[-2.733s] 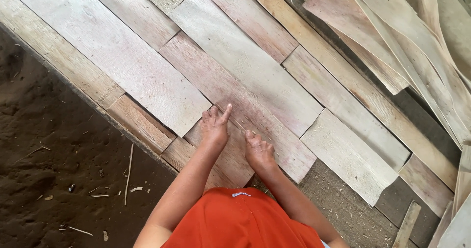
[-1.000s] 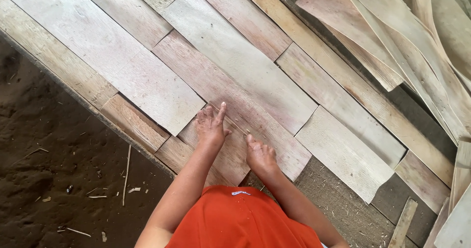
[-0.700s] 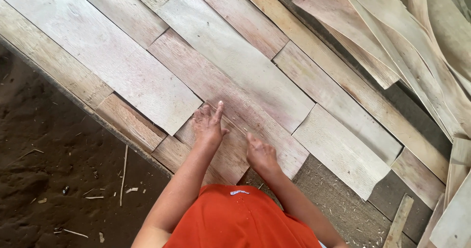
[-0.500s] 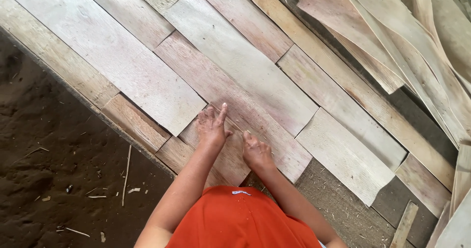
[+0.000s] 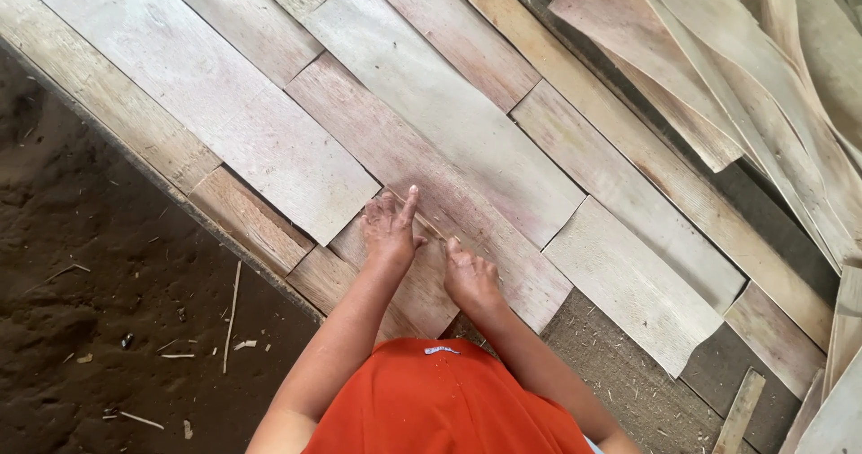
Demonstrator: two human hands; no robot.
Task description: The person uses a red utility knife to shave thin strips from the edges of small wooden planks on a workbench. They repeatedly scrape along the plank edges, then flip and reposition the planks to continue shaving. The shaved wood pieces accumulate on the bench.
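Left hand (image 5: pixel 391 229) flat, fingers spread, pressed on a small veneer sheet (image 5: pixel 409 279). Right hand (image 5: pixel 470 276) just beside it, fingers curled loosely, gripping nothing. Around them, long pale veneer strips (image 5: pixel 449 122), thin and grainy, laid edge to edge; dark soil (image 5: pixel 108 310) alongside.

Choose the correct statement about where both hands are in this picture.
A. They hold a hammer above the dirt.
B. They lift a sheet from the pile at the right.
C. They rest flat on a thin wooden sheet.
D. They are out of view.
C: the left hand and right hand both press palm-down on the small wooden sheet, gripping nothing.
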